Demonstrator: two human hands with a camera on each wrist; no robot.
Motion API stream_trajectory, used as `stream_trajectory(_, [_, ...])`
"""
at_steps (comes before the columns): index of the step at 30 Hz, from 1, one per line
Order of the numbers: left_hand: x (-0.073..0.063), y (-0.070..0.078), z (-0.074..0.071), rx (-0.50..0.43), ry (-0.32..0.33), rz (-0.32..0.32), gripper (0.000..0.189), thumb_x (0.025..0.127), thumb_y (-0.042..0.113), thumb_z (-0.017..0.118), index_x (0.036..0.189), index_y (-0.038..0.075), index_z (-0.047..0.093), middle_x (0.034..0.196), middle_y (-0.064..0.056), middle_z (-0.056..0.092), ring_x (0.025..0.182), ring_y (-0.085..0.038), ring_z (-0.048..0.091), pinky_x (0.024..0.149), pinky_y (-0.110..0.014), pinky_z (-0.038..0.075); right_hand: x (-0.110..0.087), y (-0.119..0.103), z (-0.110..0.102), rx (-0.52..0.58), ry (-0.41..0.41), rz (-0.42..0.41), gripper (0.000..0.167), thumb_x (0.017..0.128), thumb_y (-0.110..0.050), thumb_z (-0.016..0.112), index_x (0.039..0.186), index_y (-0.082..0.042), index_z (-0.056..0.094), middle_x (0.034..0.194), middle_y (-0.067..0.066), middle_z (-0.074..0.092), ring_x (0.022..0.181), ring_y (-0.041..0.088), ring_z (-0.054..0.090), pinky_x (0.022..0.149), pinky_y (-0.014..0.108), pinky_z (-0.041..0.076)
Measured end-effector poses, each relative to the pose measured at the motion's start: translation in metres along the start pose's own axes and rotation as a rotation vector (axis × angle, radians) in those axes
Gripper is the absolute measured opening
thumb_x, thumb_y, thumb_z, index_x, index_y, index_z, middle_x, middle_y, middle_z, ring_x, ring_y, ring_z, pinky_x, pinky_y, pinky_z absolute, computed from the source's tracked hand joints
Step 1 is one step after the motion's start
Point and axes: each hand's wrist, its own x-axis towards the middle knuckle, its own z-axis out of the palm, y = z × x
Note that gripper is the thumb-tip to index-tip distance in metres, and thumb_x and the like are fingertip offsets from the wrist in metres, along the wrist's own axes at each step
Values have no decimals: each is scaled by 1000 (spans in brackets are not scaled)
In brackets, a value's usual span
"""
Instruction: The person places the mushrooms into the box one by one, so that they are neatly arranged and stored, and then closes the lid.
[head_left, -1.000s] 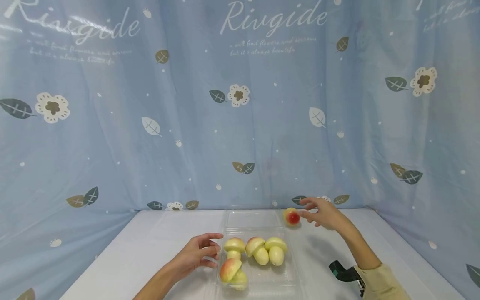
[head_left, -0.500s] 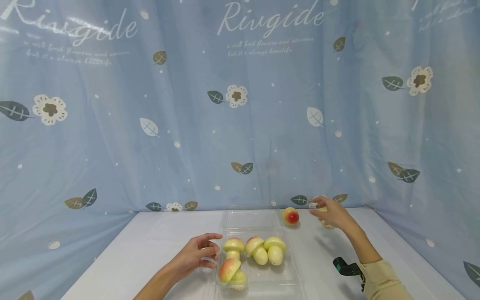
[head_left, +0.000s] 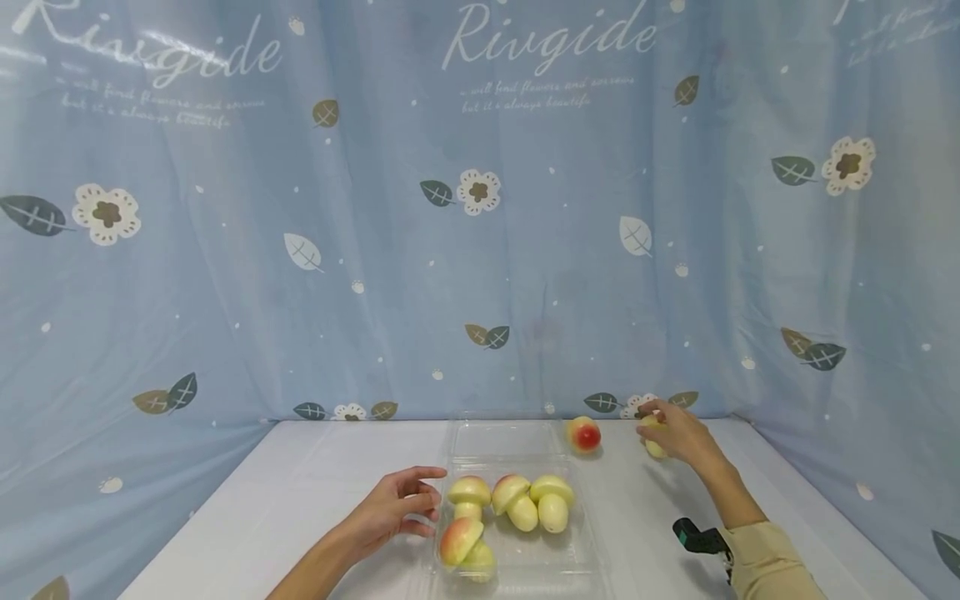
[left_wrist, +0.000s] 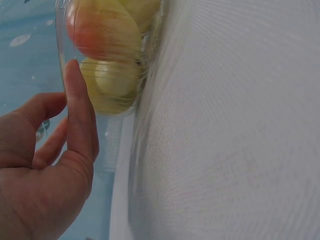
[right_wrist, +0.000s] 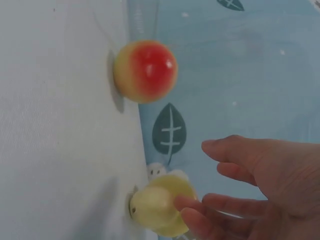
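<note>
A toy mushroom (head_left: pixel 656 439), pale yellow, lies at the back right of the table. My right hand (head_left: pixel 681 435) is at it; in the right wrist view its fingertips overlap the mushroom (right_wrist: pixel 155 207), while the thumb stands apart. Whether they touch cannot be told. In the middle is a clear plastic box (head_left: pixel 540 552) with several yellow toy mushrooms (head_left: pixel 553 504) inside, some with reddish caps. My left hand (head_left: pixel 393 510) is beside the box's left wall, fingers extended and loosely bent. In the left wrist view a fingertip (left_wrist: pixel 72 70) lies against the clear wall.
A round red-and-yellow toy piece (head_left: pixel 584 435) lies behind the box, near its raised clear lid (head_left: pixel 502 437). A blue patterned curtain (head_left: pixel 480 250) closes off the back and sides of the white table (head_left: pixel 322 458). A black device (head_left: pixel 701 537) is at the right wrist.
My right hand has moved right, from beside the red-and-yellow piece to the mushroom at the back right. My left hand and the box have stayed put.
</note>
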Motion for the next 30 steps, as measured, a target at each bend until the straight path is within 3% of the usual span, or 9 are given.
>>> stream_trajectory(11, [1,2,-1,8,2,10,61,93,16,68,145,-1,40,101,-6,60,84,-16,65,71,-31,62,13,13,8,-118,-27,108,52,93,-24,65,137,-1,50,137,33,47,120,56,46,87,71,44])
stream_trajectory(21, [0,-1,-2,3,1,2,62,93,17,67,146,-1,40,102,-6,60,85,-16,65,72,-32,62,21,30,13,-137,-28,79,54,91,-21,68,137,-1,49,128,34,49,100,43,55,72,53,50])
stream_trajectory(30, [1,-1,-1,3,2,-6,62,93,17,68,146,0,40,102,-5,60,86,-16,65,72,-31,62,19,35,17,-77,15,83,49,91,-20,69,133,0,52,126,32,53,100,42,56,75,54,49])
